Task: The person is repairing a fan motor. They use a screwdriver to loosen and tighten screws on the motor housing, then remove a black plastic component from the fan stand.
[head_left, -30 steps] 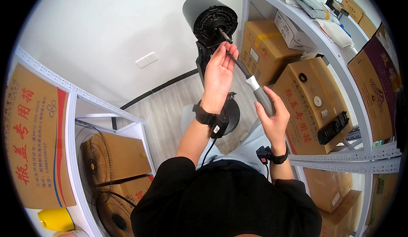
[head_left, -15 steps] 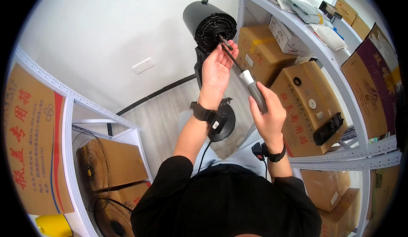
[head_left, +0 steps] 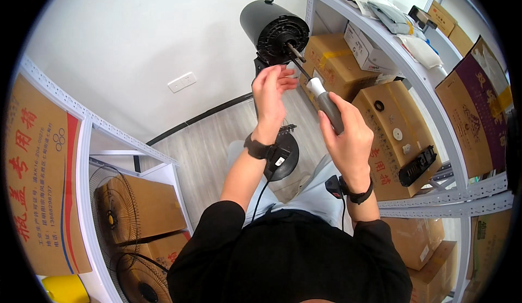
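Right hand (head_left: 352, 142): gripped a grey-and-white, long-shafted screwdriver (head_left: 328, 107) by its handle; I judged it stiff, light, best held there.
Left hand (head_left: 269, 97): hung loosely open near a black cylindrical housing (head_left: 272, 26).

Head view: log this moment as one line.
RIGHT HAND: holds grey-and-white-handled screwdriver | LEFT HAND: open, near black cylindrical motor housing | SCREWDRIVER: pointed toward housing front, beside protruding metal spindle, tip contact unclear

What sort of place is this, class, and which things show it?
Probably a storeroom: metal shelving stands on both sides, cardboard boxes sit on it, and wire fan guards lean at the left.
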The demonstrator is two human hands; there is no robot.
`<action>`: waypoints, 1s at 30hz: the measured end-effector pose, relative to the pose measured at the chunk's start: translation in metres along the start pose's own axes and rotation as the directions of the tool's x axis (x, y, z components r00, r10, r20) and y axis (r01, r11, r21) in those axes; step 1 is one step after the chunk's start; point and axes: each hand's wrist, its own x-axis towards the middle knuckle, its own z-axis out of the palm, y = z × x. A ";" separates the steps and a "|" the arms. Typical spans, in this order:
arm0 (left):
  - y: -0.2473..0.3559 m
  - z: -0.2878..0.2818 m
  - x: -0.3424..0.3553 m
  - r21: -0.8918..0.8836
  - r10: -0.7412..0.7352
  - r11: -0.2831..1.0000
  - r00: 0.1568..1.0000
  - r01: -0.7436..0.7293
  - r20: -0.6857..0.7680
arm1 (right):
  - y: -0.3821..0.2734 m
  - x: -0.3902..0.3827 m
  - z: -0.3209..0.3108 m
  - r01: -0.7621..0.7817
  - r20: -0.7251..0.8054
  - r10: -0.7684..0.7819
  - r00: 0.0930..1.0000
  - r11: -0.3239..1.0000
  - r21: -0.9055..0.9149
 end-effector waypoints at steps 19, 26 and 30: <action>-0.003 -0.023 0.073 0.552 0.475 0.579 0.798 -0.600 0.370 | -0.011 0.026 -0.021 -0.188 0.157 0.198 0.968 0.979 -0.073; -0.019 -0.021 0.073 0.638 0.541 0.491 0.782 -0.593 0.310 | -0.020 0.022 -0.024 -0.168 0.087 0.177 0.980 0.981 -0.097; -0.025 -0.021 0.076 0.646 0.568 0.473 0.768 -0.599 0.296 | -0.005 0.023 -0.019 -0.321 0.082 0.326 0.942 0.944 -0.074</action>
